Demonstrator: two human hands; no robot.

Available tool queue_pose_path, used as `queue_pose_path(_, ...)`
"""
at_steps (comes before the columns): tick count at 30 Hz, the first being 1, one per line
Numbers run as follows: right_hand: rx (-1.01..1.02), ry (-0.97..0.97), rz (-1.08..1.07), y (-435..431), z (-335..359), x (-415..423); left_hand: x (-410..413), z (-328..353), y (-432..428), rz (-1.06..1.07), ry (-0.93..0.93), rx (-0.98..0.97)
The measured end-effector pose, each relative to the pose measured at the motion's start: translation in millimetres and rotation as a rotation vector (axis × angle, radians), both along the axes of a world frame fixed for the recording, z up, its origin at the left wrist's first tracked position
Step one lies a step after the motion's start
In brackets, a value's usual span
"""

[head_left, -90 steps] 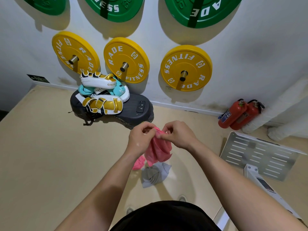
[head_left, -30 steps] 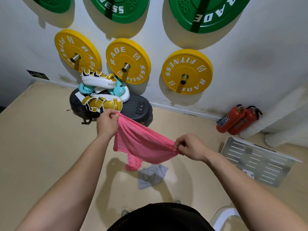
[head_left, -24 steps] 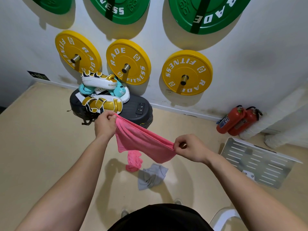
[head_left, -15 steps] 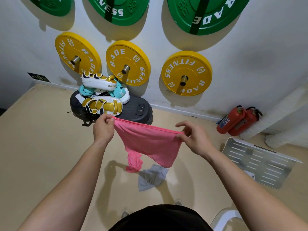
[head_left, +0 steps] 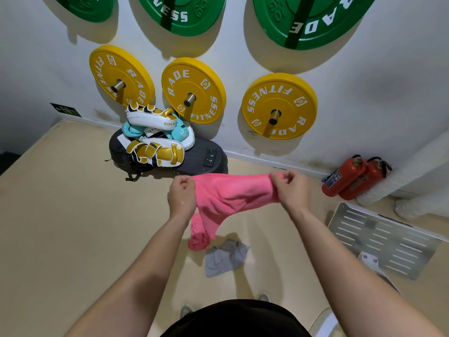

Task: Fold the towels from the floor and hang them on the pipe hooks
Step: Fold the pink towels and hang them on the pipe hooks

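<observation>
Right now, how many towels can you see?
2. The pink towel hangs stretched between the left hand and right hand; the grey towel lies crumpled on the floor beneath it. Others may be hidden behind the arms or body.

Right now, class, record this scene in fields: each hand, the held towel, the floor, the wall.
left hand: grips one top corner of the pink towel
right hand: pinches the other top corner
pink towel: stretched between both hands, lower end hanging bunched
floor: grey towel lying crumpled
wall: yellow plates, green plates above
</observation>
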State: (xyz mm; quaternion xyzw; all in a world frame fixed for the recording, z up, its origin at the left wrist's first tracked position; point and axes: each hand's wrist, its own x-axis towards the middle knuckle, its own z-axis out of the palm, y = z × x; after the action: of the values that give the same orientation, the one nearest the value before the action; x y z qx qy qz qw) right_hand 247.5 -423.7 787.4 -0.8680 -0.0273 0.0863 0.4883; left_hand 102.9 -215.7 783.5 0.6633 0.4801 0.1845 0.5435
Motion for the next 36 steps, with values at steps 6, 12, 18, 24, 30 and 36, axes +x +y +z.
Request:
queue_pose_path(6,0.181,0.159,0.166,23,-19,-65,-13,-13,-55,-0.166,-0.089,-0.167)
queue_pose_path(12,0.220,0.160,0.343,30,-16,-86,-21,-8,-80,-0.156,-0.204,-0.123)
queue_pose_path(18,0.166,0.092,0.341,29,-14,-91,-23,-6,-83,-0.108,-0.202,-0.073)
queue_pose_path(24,0.129,0.065,0.490,29,-9,-91,-26,-12,-76,-0.121,-0.191,-0.021)
queue_pose_path(30,0.110,0.061,0.679,26,-3,-91,-31,-11,-62,-0.194,-0.182,0.012)
queue_pose_path(36,0.016,-0.119,0.426,22,-8,-75,-36,-12,-48,-0.229,-0.139,0.071)
